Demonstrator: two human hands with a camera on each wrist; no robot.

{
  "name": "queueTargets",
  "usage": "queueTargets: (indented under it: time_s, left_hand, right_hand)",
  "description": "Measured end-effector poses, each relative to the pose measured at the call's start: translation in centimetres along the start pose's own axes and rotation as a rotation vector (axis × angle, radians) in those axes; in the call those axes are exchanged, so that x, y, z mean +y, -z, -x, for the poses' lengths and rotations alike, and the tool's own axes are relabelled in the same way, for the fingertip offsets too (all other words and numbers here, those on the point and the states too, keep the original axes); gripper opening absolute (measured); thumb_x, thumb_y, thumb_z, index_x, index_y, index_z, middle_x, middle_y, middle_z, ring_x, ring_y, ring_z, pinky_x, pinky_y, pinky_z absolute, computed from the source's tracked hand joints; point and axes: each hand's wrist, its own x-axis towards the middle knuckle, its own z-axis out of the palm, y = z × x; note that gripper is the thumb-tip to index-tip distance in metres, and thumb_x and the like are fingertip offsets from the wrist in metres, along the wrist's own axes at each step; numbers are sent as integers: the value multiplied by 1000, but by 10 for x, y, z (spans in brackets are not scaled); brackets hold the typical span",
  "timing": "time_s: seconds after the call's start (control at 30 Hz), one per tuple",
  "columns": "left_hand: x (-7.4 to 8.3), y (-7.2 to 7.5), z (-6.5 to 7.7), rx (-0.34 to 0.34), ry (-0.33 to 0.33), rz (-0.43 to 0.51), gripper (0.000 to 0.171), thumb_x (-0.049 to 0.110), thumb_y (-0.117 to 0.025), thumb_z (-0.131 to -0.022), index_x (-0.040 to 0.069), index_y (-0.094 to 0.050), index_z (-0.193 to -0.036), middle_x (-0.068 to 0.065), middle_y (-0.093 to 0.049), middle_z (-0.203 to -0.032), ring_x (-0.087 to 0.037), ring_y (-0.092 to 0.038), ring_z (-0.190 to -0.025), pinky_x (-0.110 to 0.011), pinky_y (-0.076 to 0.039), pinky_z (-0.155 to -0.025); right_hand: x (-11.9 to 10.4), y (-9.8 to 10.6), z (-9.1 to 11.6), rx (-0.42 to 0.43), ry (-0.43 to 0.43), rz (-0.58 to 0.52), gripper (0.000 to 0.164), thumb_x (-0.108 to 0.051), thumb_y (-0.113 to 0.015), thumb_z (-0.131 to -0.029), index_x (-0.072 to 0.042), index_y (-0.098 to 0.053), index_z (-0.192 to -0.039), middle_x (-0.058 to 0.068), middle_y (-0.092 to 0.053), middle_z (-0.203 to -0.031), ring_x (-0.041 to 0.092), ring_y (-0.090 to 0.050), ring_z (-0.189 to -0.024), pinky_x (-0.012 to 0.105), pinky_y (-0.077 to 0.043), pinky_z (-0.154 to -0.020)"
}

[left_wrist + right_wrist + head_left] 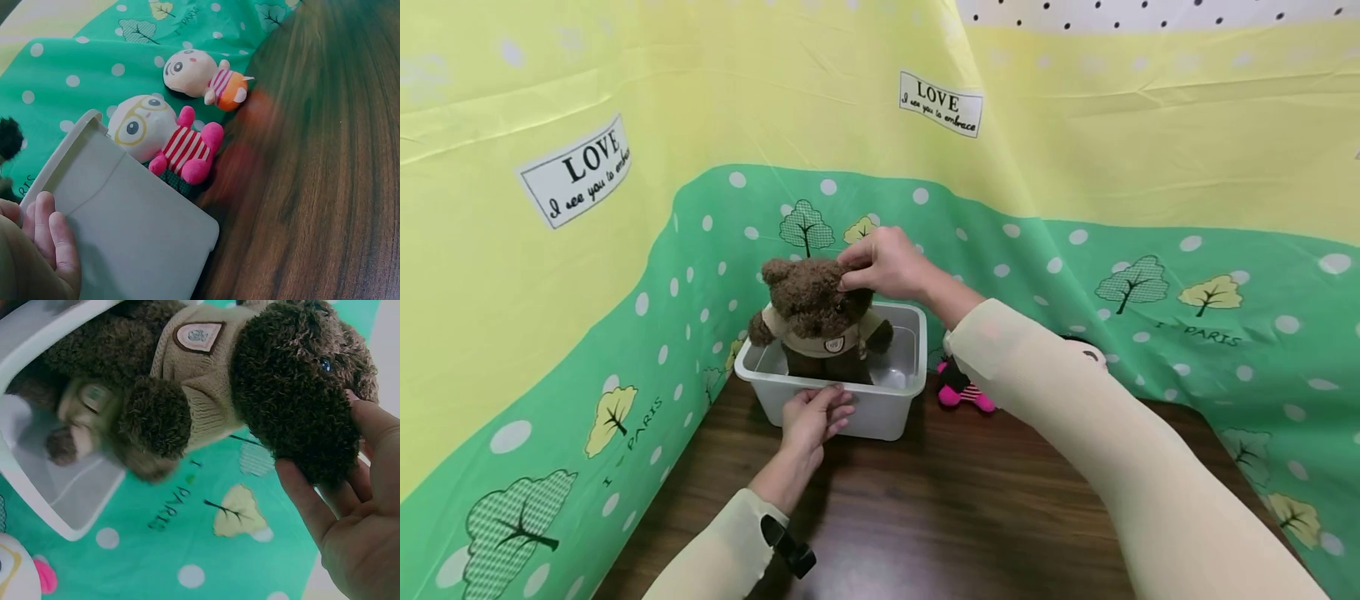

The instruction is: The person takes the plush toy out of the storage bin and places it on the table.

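Note:
A brown teddy bear in a beige knit top stands upright in a light grey plastic bin. My right hand holds the bear by the side of its head, around the ear. In the right wrist view, the thumb and fingers close about the curly head. My left hand grips the bin's front rim, its fingers against the outer wall. Inside the bin, the right wrist view shows a smaller, blurred brown-and-beige shape; I cannot tell whether it is another toy.
A doll with yellow glasses and a red-striped body lies beside the bin. Beyond it rests a doll with a striped top and orange bottom. Dark wood-grain table extends in front, and printed green-and-yellow cloth hangs behind and to the left.

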Motion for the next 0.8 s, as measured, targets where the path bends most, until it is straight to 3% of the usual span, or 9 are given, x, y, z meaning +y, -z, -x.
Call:
queueTargets:
  time_s: [0.03, 0.13, 0.4, 0.63, 0.8]
  left_hand:
    - [0, 0, 0, -2, -2, -1, 28, 16, -74, -93, 5, -54, -109, -3, -79, -85, -10, -74, -66, -20, -59, -56]
    - [1, 0, 0, -4, -6, -5, 29, 17, -74, -93, 5, -54, -110, -4, -79, -87, -10, -74, -67, -21, -59, -57]
    - [-1, 0, 3, 11, -4, -24, 27, 18, -73, -93, 4, -56, -109, -5, -80, -89, -11, -75, -69, -22, -60, -59]
    - [-2, -1, 2, 22, 6, -42, 18, 13, -65, -95, 4, -56, -107, -10, -80, -96, -13, -76, -73, -23, -60, -59]
    - [0, -1, 3, 24, 5, -44, 28, 18, -72, -93, 5, -55, -110, -5, -80, -90, -11, -76, -71, -23, -61, -60]
  right_hand:
    - [-2, 6, 2, 17, -12, -12, 3, -16, -79, -90, -15, -81, -88, -6, -72, -75, 7, -61, -71, 24, -50, -69]
    - [-6, 22, 8, 47, -50, -50, 13, -17, -80, -90, -17, -83, -103, -3, -80, -93, 8, -72, -89, 28, -58, -82]
    - [-7, 69, 40, 151, -143, -67, 24, -19, -80, -91, -14, -79, -114, 3, -79, -107, 13, -73, -99, 28, -59, -82]
    - [1, 112, 76, 240, -211, -88, 30, -20, -79, -92, -7, -76, -120, 10, -78, -110, 3, -74, -91, 16, -58, -78]
    - [14, 137, 118, 245, -269, -90, 31, -18, -77, -94, -3, -75, -120, 8, -79, -105, -1, -74, -84, 20, -60, -71]
